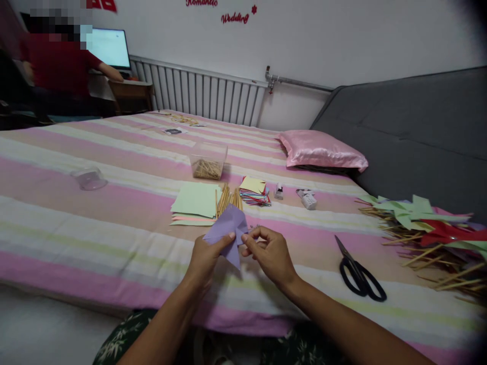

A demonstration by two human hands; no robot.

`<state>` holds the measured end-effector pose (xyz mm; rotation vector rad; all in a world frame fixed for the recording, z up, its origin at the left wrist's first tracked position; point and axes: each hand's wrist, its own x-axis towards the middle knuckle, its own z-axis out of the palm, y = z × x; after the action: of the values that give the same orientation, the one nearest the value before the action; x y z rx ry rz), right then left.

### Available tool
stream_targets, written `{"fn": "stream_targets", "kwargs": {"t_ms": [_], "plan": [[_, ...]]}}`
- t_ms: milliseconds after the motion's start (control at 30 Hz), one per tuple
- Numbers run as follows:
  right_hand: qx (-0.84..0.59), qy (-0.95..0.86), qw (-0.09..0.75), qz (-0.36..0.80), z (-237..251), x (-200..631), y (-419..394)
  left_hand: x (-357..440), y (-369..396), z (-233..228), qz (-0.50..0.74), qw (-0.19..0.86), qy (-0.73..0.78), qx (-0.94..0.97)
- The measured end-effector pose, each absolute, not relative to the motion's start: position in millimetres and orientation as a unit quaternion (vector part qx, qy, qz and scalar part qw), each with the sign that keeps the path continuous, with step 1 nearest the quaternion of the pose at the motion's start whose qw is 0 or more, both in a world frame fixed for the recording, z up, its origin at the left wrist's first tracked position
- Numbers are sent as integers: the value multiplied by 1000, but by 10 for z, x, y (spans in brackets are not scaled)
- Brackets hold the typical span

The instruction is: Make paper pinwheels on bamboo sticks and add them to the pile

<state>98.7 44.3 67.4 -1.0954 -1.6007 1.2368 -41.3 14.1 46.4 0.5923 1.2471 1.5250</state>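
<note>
A purple paper pinwheel (230, 223), with its corners folded in toward the centre, is held up above the bed's near side. My left hand (205, 257) grips it from the left, thumb pressed on the front. At its right edge, the fingertips of my right hand (273, 253) pinch a corner of the same paper. Just behind lie a stack of pale green paper sheets (195, 198), a bundle of thin wooden sticks (225, 195) and a pile of smaller coloured paper pieces (254, 190).
Black-handled scissors (357, 276) lie to the right, near finished pinwheels on sticks (429, 228). Behind the papers stands a clear plastic box (208, 159) of small sticks. A pink pillow (321, 148) rests by the grey headboard (414, 121). A person (57, 66) sits at a desk, back left.
</note>
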Motion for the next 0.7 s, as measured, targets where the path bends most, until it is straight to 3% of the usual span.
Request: {"fn": "stream_targets", "kwargs": {"t_ms": [533, 700], "plan": [[-438, -643, 409, 477, 641, 977, 457, -381, 150, 460, 629, 494, 539, 264], [-422, -614, 462, 481, 624, 952, 448, -349, 159, 430, 653, 514, 509, 223]]}}
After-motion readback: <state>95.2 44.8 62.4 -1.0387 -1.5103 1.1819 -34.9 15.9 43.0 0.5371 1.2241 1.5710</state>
